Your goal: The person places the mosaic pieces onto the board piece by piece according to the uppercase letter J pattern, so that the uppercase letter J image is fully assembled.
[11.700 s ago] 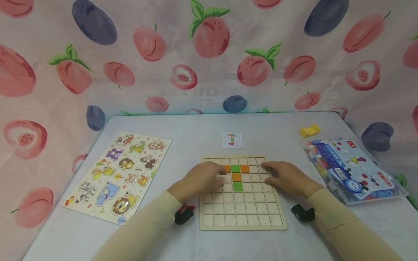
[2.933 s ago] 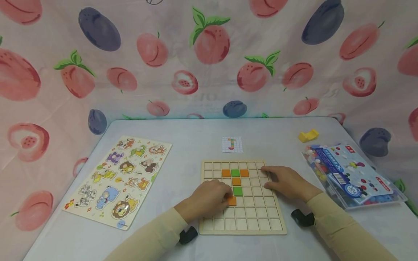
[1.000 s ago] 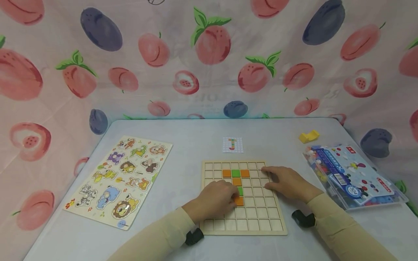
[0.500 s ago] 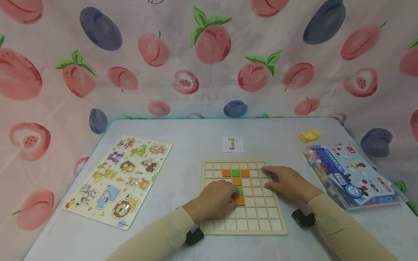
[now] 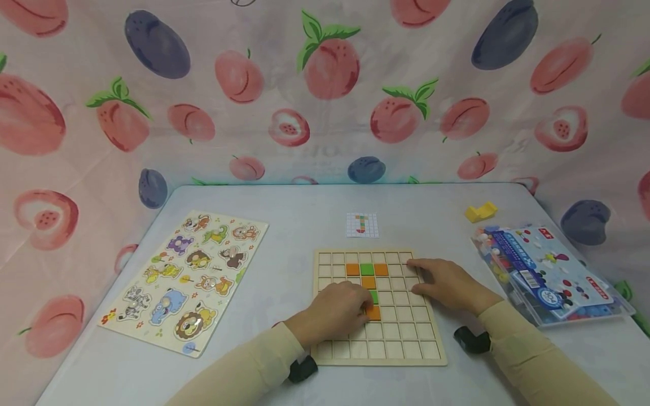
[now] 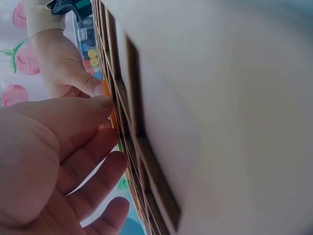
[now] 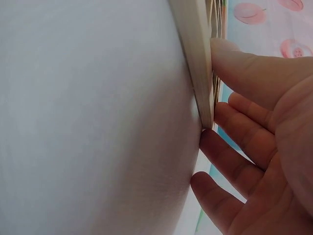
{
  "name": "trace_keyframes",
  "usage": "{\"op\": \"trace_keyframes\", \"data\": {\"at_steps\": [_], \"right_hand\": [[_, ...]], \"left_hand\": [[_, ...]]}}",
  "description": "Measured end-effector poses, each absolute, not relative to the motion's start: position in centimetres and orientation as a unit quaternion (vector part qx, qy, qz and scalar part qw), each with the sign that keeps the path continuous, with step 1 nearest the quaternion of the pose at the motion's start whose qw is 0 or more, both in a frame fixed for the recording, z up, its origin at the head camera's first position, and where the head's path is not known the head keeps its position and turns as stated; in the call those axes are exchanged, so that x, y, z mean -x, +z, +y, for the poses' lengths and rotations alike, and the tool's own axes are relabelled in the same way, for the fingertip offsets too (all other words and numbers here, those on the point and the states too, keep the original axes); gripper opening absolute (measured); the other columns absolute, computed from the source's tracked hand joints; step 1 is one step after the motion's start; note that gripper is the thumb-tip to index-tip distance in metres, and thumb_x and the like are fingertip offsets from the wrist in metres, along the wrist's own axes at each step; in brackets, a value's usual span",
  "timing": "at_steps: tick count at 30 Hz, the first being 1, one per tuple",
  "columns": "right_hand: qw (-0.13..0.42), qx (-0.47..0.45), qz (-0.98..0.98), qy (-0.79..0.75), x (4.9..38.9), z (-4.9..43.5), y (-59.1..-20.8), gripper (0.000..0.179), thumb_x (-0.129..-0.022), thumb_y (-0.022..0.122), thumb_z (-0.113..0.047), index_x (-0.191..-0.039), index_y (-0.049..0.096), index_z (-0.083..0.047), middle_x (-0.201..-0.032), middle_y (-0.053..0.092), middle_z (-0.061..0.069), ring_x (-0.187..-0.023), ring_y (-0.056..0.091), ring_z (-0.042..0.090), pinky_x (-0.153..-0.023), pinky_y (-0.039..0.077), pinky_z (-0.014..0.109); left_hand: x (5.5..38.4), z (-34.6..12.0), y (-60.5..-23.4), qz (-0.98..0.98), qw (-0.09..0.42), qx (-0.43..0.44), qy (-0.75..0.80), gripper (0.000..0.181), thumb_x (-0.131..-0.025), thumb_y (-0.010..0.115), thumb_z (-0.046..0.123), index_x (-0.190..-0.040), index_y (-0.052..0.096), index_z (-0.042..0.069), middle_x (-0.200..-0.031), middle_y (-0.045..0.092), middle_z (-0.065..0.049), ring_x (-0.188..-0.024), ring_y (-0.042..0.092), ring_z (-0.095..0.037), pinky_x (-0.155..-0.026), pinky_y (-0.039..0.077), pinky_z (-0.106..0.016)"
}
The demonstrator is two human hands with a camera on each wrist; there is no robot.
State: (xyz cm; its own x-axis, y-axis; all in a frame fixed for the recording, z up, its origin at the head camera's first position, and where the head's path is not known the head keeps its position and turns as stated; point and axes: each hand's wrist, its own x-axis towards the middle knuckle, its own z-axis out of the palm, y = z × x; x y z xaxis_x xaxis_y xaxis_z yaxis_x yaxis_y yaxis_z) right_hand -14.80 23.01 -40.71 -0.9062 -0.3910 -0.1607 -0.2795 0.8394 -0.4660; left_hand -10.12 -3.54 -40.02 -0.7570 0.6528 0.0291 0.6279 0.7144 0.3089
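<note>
My left hand [image 5: 337,310] reaches over a wooden grid board [image 5: 403,331], pinching an orange square tile [image 5: 373,313] between thumb and forefinger. In the left wrist view that orange tile [image 6: 106,89] shows at the thumb tip, low against the grid. Just above it in the same column is a green tile [image 5: 374,296], partly hidden by my fingers, then an orange tile [image 5: 368,282]. Across the second row lie orange, green and orange tiles. My right hand [image 5: 449,282] rests its thumb and fingertips along the board's right edge, fingers relaxed, as the right wrist view shows.
Behind the board lies a small grid card [image 5: 362,225] with a coloured pattern. An animal puzzle board [image 5: 188,282] is on the left. On the right is a clear plastic box [image 5: 550,276] of colourful pieces, a yellow piece [image 5: 481,211] behind it. Black devices sit under both wrists.
My left hand has come down from the second row with another orange tile and shifted it one column right, below the green tile. Over the last second it stays there. The right hand stays put.
</note>
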Motion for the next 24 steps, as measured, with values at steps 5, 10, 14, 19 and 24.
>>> {"op": "trace_keyframes", "data": {"at_steps": [5, 10, 14, 19, 24], "right_hand": [[0.124, 0.178, 0.950, -0.226, 14.64, 22.99, -40.55, 0.059, -0.093, 0.072, -0.026, -0.142, 0.053, -0.001, -0.143, 0.052, 0.023, -0.133, 0.043, 0.046, -0.107, 0.034, 0.061], [0.124, 0.178, 0.949, -0.230, 14.52, 22.96, -40.42, 0.059, -0.093, 0.072, -0.026, -0.142, 0.053, -0.001, -0.143, 0.051, 0.023, -0.134, 0.042, 0.046, -0.107, 0.034, 0.060], [0.123, 0.180, 0.948, -0.230, 14.53, 22.98, -40.42, 0.058, -0.093, 0.072, -0.025, -0.142, 0.053, -0.001, -0.143, 0.051, 0.023, -0.134, 0.043, 0.046, -0.107, 0.034, 0.061], [0.122, 0.185, 0.948, -0.231, 14.57, 23.04, -40.47, 0.059, -0.093, 0.072, -0.025, -0.142, 0.053, -0.001, -0.143, 0.052, 0.023, -0.133, 0.043, 0.046, -0.107, 0.035, 0.061], [0.123, 0.183, 0.949, -0.226, 14.66, 23.06, -40.58, 0.059, -0.093, 0.072, -0.027, -0.143, 0.053, -0.002, -0.143, 0.052, 0.023, -0.134, 0.043, 0.046, -0.107, 0.034, 0.061]], "left_hand": [[10.15, -3.53, -39.98, 0.923, 0.043, -0.352, 0.150, 0.011, -0.088, 0.077, 0.021, -0.097, 0.076, 0.016, -0.085, 0.067, 0.011, -0.080, 0.058, -0.005, -0.073, 0.049, -0.021], [10.12, -3.55, -40.00, 0.922, 0.042, -0.353, 0.154, 0.009, -0.088, 0.077, 0.019, -0.096, 0.076, 0.016, -0.083, 0.066, 0.011, -0.080, 0.058, -0.005, -0.073, 0.049, -0.021], [10.10, -3.56, -39.94, 0.922, 0.043, -0.352, 0.154, 0.010, -0.088, 0.076, 0.019, -0.098, 0.077, 0.016, -0.084, 0.066, 0.011, -0.081, 0.058, -0.005, -0.074, 0.049, -0.020], [10.16, -3.52, -40.04, 0.920, 0.041, -0.357, 0.156, 0.012, -0.089, 0.075, 0.018, -0.101, 0.077, 0.015, -0.086, 0.067, 0.011, -0.082, 0.058, -0.005, -0.076, 0.048, -0.020], [10.23, -3.47, -40.18, 0.920, 0.030, -0.358, 0.153, 0.012, -0.089, 0.075, 0.016, -0.101, 0.076, 0.015, -0.088, 0.068, 0.010, -0.082, 0.058, -0.005, -0.075, 0.048, -0.020]]}}
